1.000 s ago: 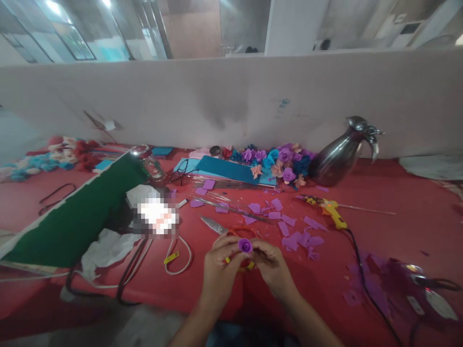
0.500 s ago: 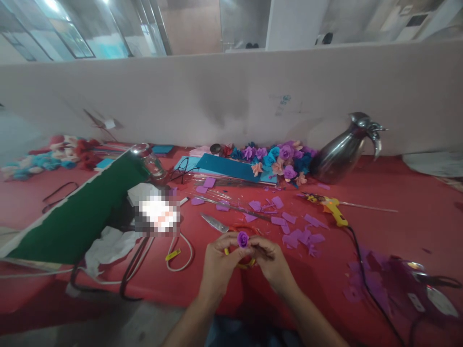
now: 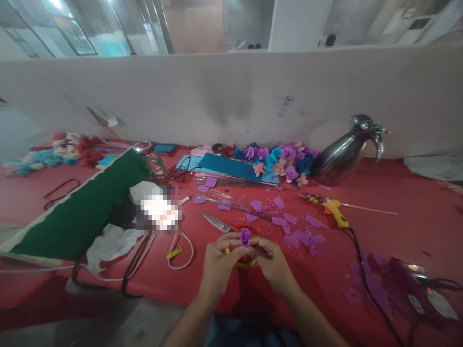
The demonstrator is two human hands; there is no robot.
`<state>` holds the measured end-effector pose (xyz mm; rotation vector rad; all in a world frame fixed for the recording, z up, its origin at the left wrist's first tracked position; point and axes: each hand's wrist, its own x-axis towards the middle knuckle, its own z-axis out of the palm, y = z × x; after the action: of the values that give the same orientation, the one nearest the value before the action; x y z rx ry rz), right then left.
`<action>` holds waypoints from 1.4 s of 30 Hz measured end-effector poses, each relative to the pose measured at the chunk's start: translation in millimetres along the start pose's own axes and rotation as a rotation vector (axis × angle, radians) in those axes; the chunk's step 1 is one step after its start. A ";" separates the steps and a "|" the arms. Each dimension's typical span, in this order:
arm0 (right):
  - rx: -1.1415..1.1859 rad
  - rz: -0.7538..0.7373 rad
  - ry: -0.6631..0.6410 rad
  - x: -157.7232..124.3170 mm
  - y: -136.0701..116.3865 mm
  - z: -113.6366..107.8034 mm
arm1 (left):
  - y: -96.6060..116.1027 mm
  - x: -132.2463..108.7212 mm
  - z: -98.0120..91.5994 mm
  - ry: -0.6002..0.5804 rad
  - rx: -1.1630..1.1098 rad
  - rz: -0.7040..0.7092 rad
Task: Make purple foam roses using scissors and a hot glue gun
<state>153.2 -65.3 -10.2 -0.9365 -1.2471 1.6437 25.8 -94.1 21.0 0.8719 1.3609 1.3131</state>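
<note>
Clamping the fingers (image 3: 223, 242) of left hand (image 3: 219, 262) and right hand (image 3: 274, 262) on purple flower (image 3: 245, 236), with scissors (image 3: 214, 221) just beyond them; seemingly shaping it, next calling for gentle pressure

1. The left forearm (image 3: 194, 318) and right forearm (image 3: 307, 311) slanted forward and inward.
2. The left grip (image 3: 221, 258) pinched, its thumb (image 3: 239, 252) stretched toward the right.
3. The right grip (image 3: 271, 261) curled inward, its fingertips (image 3: 256, 245) near that thumb.

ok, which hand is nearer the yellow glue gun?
Right. The right hand is left of the glue gun and nearer the wearer; the left hand is farther left. Neither touches it.
</note>
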 end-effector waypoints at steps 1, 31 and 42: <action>0.001 0.008 0.000 -0.1 0.9 0.1 | -1.2 0.5 -0.4 0.013 -0.007 0.013; -0.185 -0.082 0.219 -6.6 10.4 -7.7 | -14.9 1.6 -2.5 0.088 -0.231 -0.095; -0.971 -0.316 0.294 -30.3 5.8 -35.9 | -21.7 1.2 -6.2 0.300 -0.317 -0.099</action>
<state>195.9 -82.2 -21.8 -1.3810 -1.8831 0.5650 22.7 -97.6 -1.2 0.3986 1.3528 1.5730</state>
